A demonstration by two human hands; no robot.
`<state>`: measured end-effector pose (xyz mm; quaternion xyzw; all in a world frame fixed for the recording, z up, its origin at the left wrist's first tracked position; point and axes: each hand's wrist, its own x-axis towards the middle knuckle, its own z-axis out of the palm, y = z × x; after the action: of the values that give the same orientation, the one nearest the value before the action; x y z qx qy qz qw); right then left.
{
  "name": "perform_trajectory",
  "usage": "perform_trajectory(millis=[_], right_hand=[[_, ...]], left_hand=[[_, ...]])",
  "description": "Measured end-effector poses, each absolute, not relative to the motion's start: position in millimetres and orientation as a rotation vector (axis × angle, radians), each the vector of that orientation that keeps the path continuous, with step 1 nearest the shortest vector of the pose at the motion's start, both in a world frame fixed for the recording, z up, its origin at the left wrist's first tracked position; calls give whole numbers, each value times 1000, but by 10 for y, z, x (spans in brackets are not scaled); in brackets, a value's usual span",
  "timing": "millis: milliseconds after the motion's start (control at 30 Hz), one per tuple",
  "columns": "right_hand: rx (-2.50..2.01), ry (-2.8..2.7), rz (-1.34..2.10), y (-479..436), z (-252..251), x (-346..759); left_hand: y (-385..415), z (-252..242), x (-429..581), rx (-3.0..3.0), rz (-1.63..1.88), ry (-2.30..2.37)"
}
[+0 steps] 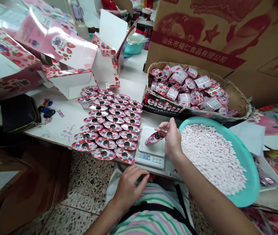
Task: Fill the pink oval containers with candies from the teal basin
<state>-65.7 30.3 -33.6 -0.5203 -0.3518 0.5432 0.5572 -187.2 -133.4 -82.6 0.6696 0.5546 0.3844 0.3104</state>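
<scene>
My right hand (172,135) is over a digital scale (142,156) reading about 858. Its fingers are pinched at the top of an oval strawberry-print tub (153,138) on the scale's plate, with what look like small white candies at the tips. Rows of similar tubs (109,125) stand to the left, round holes in their lids. To the right, a turquoise basin (253,182) is filled with pale pink-white candies (209,156). My left hand (131,182) rests by the table's front edge above my lap, fingers loosely bent, thumb apart, nothing visible in it.
Behind the scale, a cut-down carton (163,106) holds many strawberry-print tubs. A large brown carton (222,39) stands behind it. Open pink display boxes (72,78) lie at back left. A black wallet (19,112) and keys (48,112) lie at the left.
</scene>
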Motion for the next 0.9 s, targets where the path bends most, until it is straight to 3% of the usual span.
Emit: perform_trajectory(millis=[900], right_hand=[[-1254, -1069, 1109, 232, -409, -666]], left_hand=[[-1352, -869, -1870, 1723, 972, 1431]])
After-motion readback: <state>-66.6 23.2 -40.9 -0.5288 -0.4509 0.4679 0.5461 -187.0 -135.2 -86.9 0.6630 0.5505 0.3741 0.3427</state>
